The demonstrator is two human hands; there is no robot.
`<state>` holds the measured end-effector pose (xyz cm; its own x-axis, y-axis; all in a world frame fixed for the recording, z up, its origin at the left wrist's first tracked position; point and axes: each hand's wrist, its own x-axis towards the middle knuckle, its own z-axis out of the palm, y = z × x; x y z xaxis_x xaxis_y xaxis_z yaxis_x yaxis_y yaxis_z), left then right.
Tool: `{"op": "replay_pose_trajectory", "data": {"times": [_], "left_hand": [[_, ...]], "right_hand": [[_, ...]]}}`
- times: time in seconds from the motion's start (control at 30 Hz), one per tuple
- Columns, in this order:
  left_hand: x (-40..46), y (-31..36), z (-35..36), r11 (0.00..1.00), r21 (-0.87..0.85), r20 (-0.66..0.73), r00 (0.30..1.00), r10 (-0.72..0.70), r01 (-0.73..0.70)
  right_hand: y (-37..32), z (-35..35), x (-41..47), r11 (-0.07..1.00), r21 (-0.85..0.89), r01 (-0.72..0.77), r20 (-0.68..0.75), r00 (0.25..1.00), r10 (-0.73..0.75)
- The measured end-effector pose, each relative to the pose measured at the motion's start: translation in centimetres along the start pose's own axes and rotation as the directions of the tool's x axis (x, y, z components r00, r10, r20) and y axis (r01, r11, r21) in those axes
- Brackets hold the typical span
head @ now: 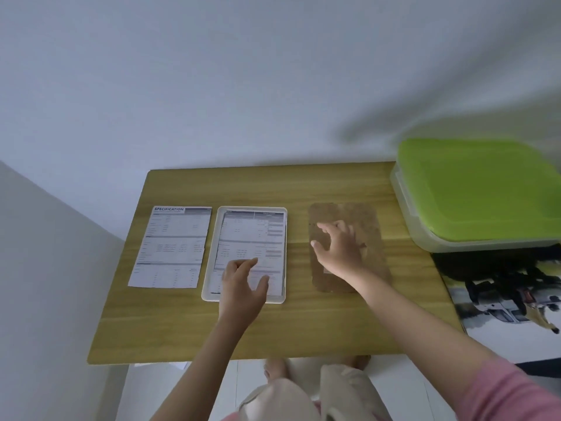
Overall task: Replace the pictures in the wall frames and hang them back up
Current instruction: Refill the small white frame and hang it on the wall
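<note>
A white picture frame (210, 268) lies flat in the middle of the wooden table (303, 326), with a printed sheet (252, 235) inside it. My left hand (243, 287) rests on the lower part of that sheet, fingers loosely spread. To the right lies the brown backing board (370, 226). My right hand (340, 244) is over the board with spread fingers touching it. A second printed sheet headed "SPECIFICATION" (173, 247) lies left of the frame.
A clear plastic box with a green lid (479, 189) stands at the table's back right corner. A large printed picture (510, 299) lies to the right of the table. White walls stand behind and to the left. My legs are below the table's front edge.
</note>
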<state>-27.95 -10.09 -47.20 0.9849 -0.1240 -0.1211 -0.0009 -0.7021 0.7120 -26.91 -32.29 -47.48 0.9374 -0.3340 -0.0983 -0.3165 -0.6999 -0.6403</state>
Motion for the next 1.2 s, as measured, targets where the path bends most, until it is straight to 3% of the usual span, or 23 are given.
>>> {"op": "replay_pose_trajectory", "data": {"times": [0.17, 0.47, 0.9, 1.0, 1.13, 1.2], "left_hand": [[-0.9, -3.9, -3.2, 0.983, 0.067, -0.142, 0.977, -0.158, 0.169], [-0.5, -5.6, -3.7, 0.959, 0.128, -0.095, 0.965, -0.244, 0.255], [-0.5, -6.0, -3.7, 0.967, 0.084, -0.100, 0.968, -0.230, 0.239], [-0.5, -6.0, -3.6, 0.970, 0.077, -0.106, 0.969, -0.224, 0.233], [-0.5, -6.1, -3.5, 0.971, 0.068, -0.113, 0.968, -0.223, 0.231], [-0.5, -6.1, -3.4, 0.970, 0.069, -0.117, 0.968, -0.224, 0.233]], "right_hand": [[-4.1, 2.5, 2.6, 0.992, -0.066, 0.110, 0.129, 0.986, -0.101], [-5.6, 3.5, 6.0, 0.924, -0.345, 0.167, 0.304, 0.951, -0.059], [-6.2, 4.4, 5.8, 0.926, -0.349, 0.142, 0.246, 0.968, -0.056], [-6.4, 4.5, 5.4, 0.957, -0.264, 0.117, 0.197, 0.978, -0.066], [-7.3, 3.5, 3.5, 0.969, 0.215, 0.119, 0.125, 0.981, -0.148], [-7.1, 3.2, 2.3, 0.948, 0.283, 0.142, 0.141, 0.972, -0.188]]}}
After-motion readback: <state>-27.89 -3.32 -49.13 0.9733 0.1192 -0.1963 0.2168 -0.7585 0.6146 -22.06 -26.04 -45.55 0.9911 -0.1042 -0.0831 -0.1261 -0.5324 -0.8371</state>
